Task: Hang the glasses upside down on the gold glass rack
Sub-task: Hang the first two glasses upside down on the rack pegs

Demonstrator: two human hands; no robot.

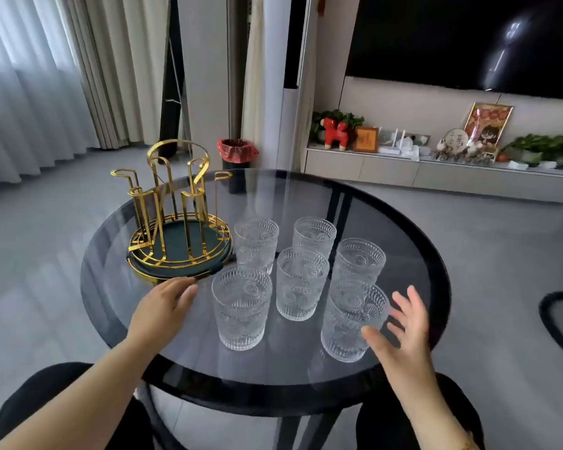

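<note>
— What are the hands doing?
— The right hand is spread open beside the nearest glass, thumb at its side, gripping nothing. The left hand lies flat and empty near the rack's base.
— And the rest?
— Six glasses stand upright on the round glass table; the gold glass rack stands empty at the far left.

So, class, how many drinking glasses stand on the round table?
6, all upright: back left, back right, middle, right, front left and front right by the right hand. None seems hidden.
</note>
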